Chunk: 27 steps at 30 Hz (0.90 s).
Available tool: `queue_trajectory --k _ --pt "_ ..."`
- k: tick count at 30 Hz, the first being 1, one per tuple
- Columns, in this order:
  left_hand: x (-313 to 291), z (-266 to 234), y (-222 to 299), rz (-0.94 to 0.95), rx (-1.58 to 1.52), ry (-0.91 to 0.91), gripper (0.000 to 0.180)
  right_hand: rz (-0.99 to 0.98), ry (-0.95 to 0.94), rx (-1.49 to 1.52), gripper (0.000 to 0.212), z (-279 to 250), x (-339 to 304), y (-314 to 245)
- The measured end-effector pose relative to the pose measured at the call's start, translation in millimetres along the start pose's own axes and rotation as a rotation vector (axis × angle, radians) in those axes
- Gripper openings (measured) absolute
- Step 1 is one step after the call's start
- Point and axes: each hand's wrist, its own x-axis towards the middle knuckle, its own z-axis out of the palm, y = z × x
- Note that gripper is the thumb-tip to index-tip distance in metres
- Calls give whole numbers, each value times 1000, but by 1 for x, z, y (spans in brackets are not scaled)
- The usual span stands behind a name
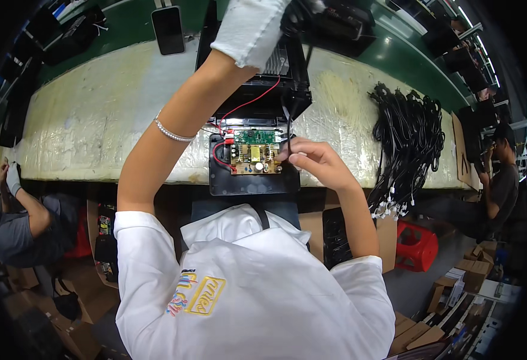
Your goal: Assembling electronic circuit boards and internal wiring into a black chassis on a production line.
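Note:
My left hand [248, 30], in a white glove, reaches up over the bench to the upper edge of the picture. Its fingers are cut off or hidden there, beside a coiled black cable [297, 19]. My bare right hand [314, 159] is closed, thumb and forefinger pinching a thin black cable [288, 133] at the right edge of a circuit board. This green-and-tan circuit board [254, 153] lies on a black panel [251, 185] at the bench's near edge. A red wire [251, 102] runs from it toward the open black case [257, 99] behind.
A large bundle of black cables [404, 141] with white plugs hangs over the front edge at right. A phone [168, 30] stands at the back left. Co-workers sit to the left and right. A red stool [416, 245] and cardboard boxes are below the bench.

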Motion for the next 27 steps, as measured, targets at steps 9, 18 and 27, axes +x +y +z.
queue_trajectory --k 9,18,27 --pt "-14 10 -11 -110 -715 -392 29 -41 397 -377 7 8 25 10" --pt "-25 1 -8 -198 -657 -340 30 -141 437 -528 9 15 28 29" --pt "-41 -1 5 -434 -588 -334 33 -322 538 -747 12 17 17 50"
